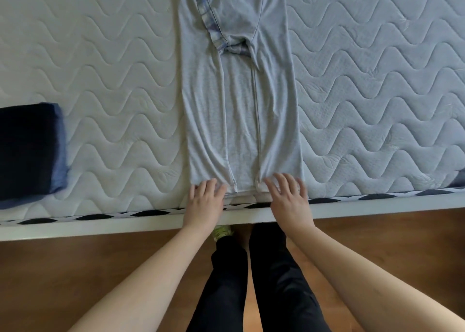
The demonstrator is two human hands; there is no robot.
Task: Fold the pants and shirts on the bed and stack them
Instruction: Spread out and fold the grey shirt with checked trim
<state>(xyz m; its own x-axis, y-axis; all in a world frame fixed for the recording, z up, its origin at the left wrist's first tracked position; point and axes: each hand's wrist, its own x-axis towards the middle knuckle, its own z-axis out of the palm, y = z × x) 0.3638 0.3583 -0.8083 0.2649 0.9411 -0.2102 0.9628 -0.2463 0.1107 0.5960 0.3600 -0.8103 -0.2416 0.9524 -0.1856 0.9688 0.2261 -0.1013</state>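
1. Grey shirt (239, 110) lies lengthwise mid-bed, sides & sleeves already folded in, hem at the near edge of the mattress (100, 67).
2. My left hand (205, 200) & right hand (289, 198) rest flat on the hem corners, fingers spread, gripping nothing.
3. Step, I reckon: smoothing before the crosswise fold.
4. Next: pinch both hem corners, carry hem up twd collar, keep edges even.
5. Folded dark garment (30, 150) sits by the near-left edge; prob. the stack spot.

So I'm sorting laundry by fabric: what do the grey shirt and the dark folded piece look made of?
Grey shirt: likely thin cotton jersey, matte, heathered, with soft wrinkles. Dark folded piece: navy, matte, looks thicker; weave too blurred to tell.
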